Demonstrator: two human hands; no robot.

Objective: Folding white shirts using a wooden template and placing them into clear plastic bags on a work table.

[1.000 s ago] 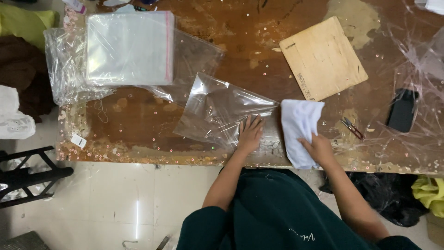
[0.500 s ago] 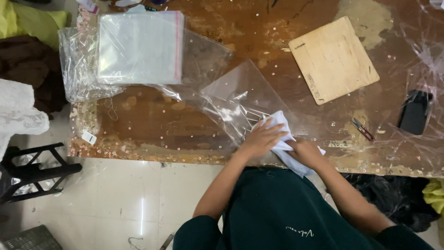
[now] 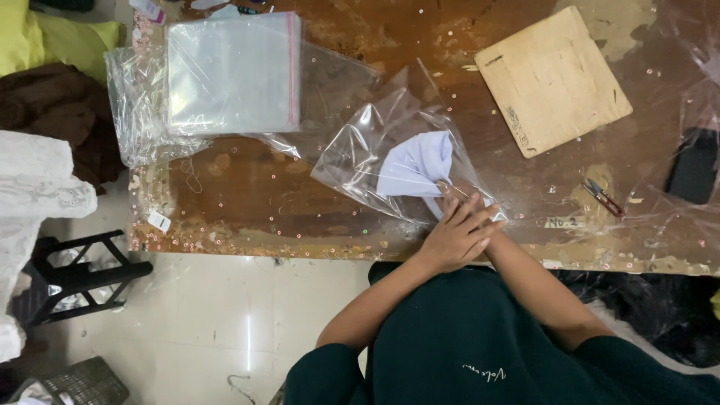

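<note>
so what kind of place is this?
Likely a small garment packing workbench: a folded white cloth sits inside a clear plastic bag, a stack of clear bags lies alongside, and thread snips rest on the worn wooden table.

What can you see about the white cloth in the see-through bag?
The white cloth looks like soft fabric, folded into a rough wedge with creases. It lies partly inside the clear plastic bag, near the front edge of the brown table. Its near end is hidden under the left hand, which lies over the bag's opening. The right hand is hidden beneath it.
</note>
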